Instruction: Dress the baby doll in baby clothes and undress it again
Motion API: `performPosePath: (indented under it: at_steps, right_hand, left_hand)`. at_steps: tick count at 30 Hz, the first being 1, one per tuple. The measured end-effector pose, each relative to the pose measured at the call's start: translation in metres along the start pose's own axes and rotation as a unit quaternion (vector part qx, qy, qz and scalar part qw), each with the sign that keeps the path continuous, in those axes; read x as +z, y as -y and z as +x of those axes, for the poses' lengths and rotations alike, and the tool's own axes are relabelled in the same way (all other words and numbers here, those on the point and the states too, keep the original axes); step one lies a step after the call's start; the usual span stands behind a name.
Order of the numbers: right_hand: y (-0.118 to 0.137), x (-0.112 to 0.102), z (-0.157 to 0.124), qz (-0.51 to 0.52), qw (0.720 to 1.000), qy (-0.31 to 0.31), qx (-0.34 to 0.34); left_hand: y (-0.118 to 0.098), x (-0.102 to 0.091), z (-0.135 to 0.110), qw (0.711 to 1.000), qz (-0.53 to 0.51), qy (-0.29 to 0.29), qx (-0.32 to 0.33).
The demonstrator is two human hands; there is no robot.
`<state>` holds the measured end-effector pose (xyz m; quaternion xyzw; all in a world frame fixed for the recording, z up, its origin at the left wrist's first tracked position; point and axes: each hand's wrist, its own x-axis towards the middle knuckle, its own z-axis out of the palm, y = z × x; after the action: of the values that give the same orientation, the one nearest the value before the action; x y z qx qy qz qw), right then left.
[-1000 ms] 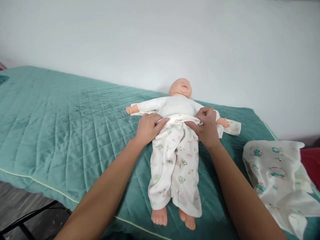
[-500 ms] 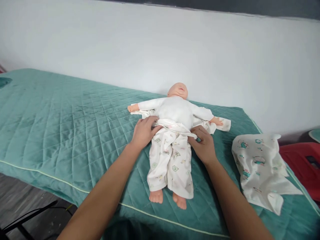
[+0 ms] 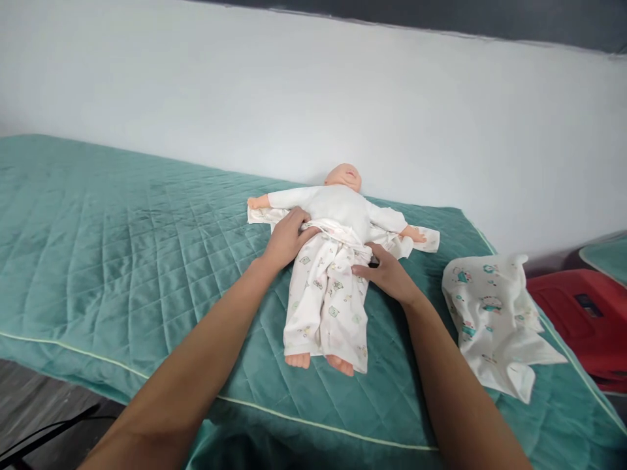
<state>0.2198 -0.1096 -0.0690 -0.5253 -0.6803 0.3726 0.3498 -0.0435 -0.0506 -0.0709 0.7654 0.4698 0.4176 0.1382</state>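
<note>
A baby doll (image 3: 337,207) in a white long-sleeved top lies on its back, arms spread, on a green quilted bed cover. Printed white baby trousers (image 3: 326,300) cover its legs, with the toes showing below the hems. My left hand (image 3: 289,241) is closed on the trousers' waistband at the doll's hip, thumb on top. At the opposite hip, my right hand (image 3: 389,274) grips the side of the trousers, its thumb on the front and index finger by the waistband. A printed white garment (image 3: 431,239) lies partly under the doll's arms and back.
A crumpled white printed cloth (image 3: 490,320) lies on the quilted cover (image 3: 147,261) to the right. Beyond the bed's right edge is a red plastic object (image 3: 578,313). A white wall (image 3: 313,98) rises behind the bed. A black metal leg (image 3: 49,434) shows at the lower left.
My right hand has shifted its hold from the waistband's loose edge to the trousers' side. The waistband lies closer to the doll, and the hems now cover more of the feet. The view has shifted slightly.
</note>
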Motion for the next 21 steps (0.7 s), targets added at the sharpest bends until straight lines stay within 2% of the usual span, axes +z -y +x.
performPosePath:
  at_steps: [2, 6, 9, 16, 19, 21]
  right_hand:
    - [0.001, 0.005, 0.003, -0.019, 0.999, -0.036, -0.005]
    - [0.000, 0.010, 0.008, -0.037, 0.997, -0.069, -0.008]
    - [-0.002, 0.012, 0.007, -0.059, 0.994, -0.091, -0.009]
    - [-0.002, 0.012, 0.007, -0.145, 0.976, -0.151, -0.057]
    - [0.010, 0.018, -0.008, -0.131, 0.977, -0.156, -0.056]
    - [0.021, 0.026, -0.028, -0.084, 0.987, -0.136, -0.035]
  left_hand:
    - [0.001, 0.002, 0.005, 1.000, -0.003, -0.008, -0.007]
    - [0.000, 0.001, 0.003, 0.999, -0.015, -0.025, -0.023]
    - [-0.009, -0.005, -0.015, 0.999, -0.034, -0.029, -0.029]
    - [-0.043, -0.018, -0.077, 0.998, -0.051, -0.006, -0.041]
    - [-0.043, -0.016, -0.082, 0.998, -0.049, -0.007, -0.033]
    - [-0.038, -0.013, -0.078, 0.999, -0.032, 0.002, -0.022]
